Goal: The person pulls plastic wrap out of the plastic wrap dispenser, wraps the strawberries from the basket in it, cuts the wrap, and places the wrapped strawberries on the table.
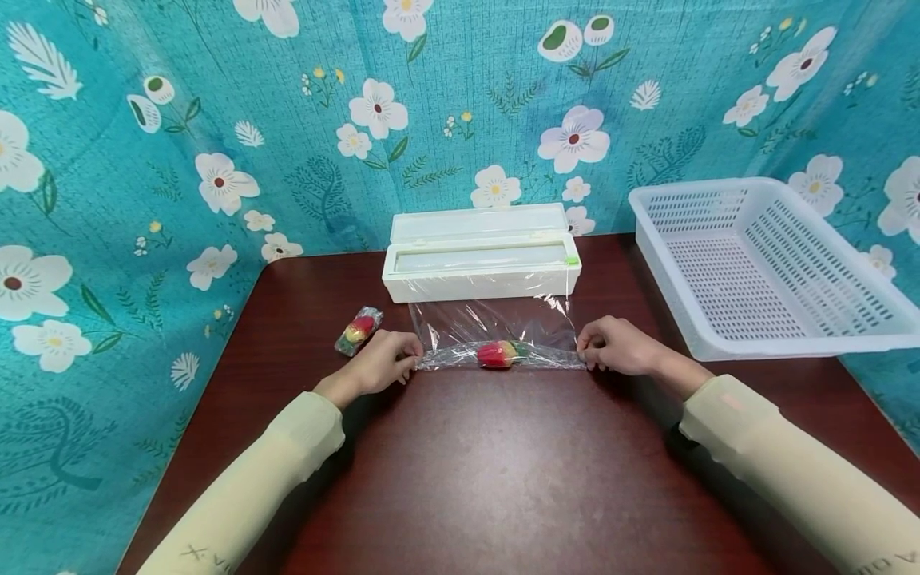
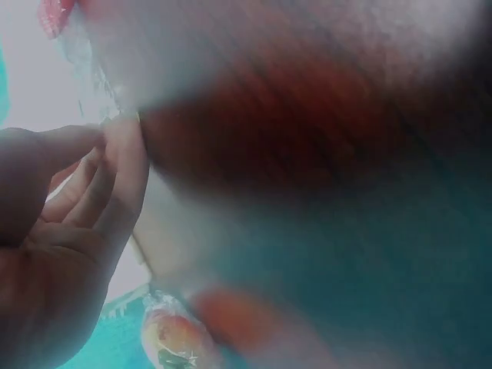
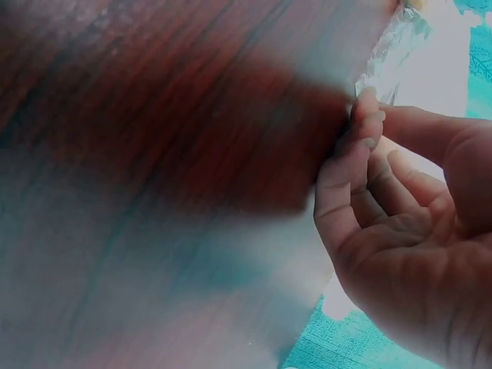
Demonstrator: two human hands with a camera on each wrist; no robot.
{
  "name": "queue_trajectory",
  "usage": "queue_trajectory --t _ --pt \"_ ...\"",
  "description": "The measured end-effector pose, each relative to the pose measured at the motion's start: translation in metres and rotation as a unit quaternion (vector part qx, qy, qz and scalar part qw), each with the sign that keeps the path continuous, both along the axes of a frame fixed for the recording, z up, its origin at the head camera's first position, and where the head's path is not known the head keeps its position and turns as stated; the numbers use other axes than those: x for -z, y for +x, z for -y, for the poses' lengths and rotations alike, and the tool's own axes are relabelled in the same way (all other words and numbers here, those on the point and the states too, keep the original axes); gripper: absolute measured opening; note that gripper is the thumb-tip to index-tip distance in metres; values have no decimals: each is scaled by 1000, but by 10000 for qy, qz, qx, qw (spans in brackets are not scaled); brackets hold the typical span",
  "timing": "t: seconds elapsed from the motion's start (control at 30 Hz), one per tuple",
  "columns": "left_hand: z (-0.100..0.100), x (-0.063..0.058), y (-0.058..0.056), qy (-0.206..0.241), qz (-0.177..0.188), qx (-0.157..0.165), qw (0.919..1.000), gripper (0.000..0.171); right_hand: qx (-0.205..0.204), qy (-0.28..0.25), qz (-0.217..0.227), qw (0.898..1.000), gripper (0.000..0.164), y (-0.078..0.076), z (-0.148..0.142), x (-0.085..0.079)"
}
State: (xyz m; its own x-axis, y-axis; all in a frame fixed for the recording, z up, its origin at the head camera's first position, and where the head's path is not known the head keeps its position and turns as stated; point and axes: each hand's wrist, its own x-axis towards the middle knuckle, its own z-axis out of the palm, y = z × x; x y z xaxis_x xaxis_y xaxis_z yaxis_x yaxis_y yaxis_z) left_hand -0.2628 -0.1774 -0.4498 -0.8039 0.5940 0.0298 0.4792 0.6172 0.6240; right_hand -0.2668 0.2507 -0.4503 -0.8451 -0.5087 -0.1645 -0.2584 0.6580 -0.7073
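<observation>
A sheet of clear cling film (image 1: 489, 319) runs from a white dispenser box (image 1: 481, 287) toward the front. Rolled or folded within the film's near edge is a red and yellow fruit-like piece (image 1: 496, 354) with a green end. My left hand (image 1: 381, 361) pinches the left corner of that edge between thumb and fingers. At the right corner, my right hand (image 1: 620, 345) pinches the film the same way. Beside the left hand lies a similar red and yellow piece (image 1: 359, 328), wrapped in film; it also shows in the left wrist view.
The dispenser's lid (image 1: 480, 224) stands raised, and a small green slider (image 1: 571, 261) sits at its right end. A white slotted plastic basket (image 1: 719, 263) stands at the back right of the dark wooden table (image 1: 496, 471). Behind hangs a turquoise floral curtain (image 1: 460, 96).
</observation>
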Motion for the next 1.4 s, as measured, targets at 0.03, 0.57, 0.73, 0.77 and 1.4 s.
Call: queue_trajectory --t 0.03,0.57,0.73,0.77,1.4 --pt "1 0 0 -1 7 22 10000 10 9 17 13 10000 6 0 1 0" --pt "2 -2 -4 -177 -344 -78 9992 6 184 -56 -190 9996 19 -6 8 0" --pt "5 -3 -5 -288 -334 -221 9988 4 203 -73 -250 9995 11 -8 8 1" --pt "6 -3 -5 -304 -337 -240 9987 3 216 -42 -275 9994 8 -9 8 1" --pt "-26 -11 15 -903 -661 840 9902 26 -1266 337 -1649 9776 16 5 38 -2"
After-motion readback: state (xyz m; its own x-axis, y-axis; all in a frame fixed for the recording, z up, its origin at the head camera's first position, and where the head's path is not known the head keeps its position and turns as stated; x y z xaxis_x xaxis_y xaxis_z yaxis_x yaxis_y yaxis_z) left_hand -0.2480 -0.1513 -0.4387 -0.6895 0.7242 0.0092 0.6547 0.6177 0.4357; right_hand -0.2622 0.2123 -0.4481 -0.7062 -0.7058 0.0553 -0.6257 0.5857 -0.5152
